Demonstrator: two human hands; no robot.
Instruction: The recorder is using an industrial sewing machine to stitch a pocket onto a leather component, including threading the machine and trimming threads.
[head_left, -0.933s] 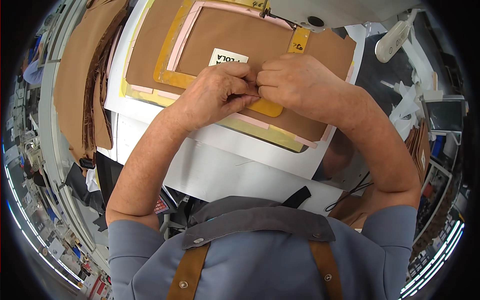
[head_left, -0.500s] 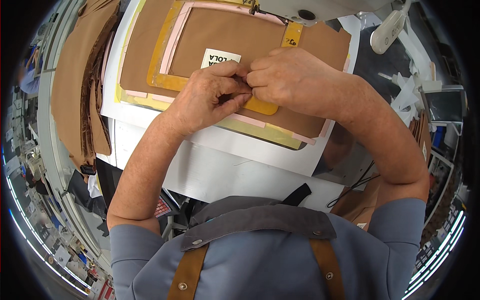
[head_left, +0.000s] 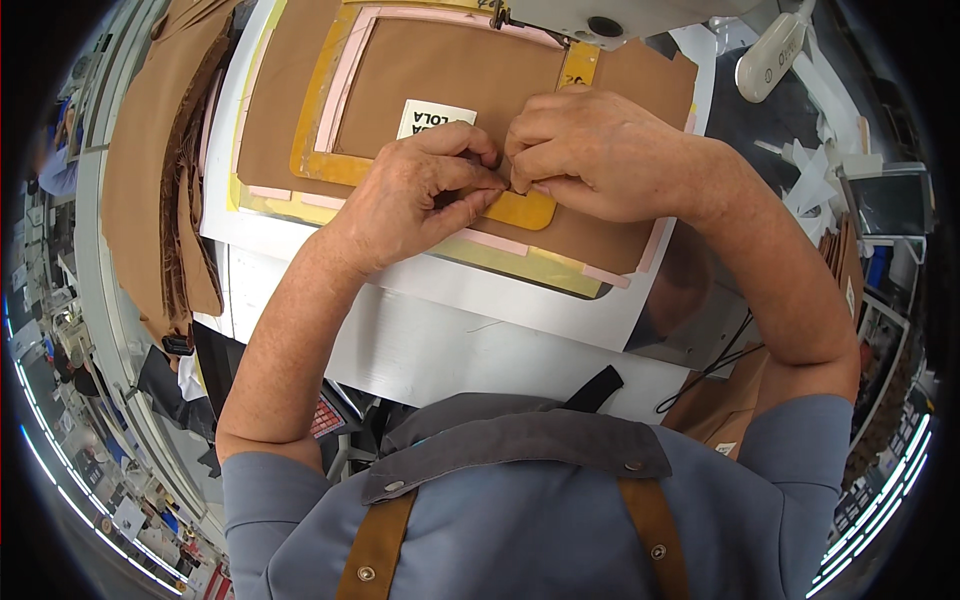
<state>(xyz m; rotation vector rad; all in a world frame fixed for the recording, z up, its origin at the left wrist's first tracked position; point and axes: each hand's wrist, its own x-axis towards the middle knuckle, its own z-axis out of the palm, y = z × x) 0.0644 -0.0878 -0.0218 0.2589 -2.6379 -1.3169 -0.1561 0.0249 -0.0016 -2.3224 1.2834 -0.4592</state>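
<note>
My left hand (head_left: 415, 190) and my right hand (head_left: 605, 155) meet over the lower edge of a yellow template frame (head_left: 330, 164). Both are pinched, fingertips nearly touching; whatever lies between them is too small or hidden to name. Under the frame lies brown fabric (head_left: 460, 65), edged with pink strips. A white printed label (head_left: 436, 112) rests on the fabric just beyond my left fingers. Below all this is a clear yellow-rimmed sheet (head_left: 480, 262) on a white board (head_left: 560, 305).
A sewing machine head (head_left: 650, 18) overhangs the far side, with a pale hand-sized device (head_left: 772, 62) hanging to its right. Stacked brown fabric pieces (head_left: 150, 170) lie at the left. White scraps (head_left: 812, 185) and a dark cable (head_left: 715, 365) are at the right.
My right fingers have shifted slightly to the right and opened a small gap from the left ones. My left hand stays nearly in place.
</note>
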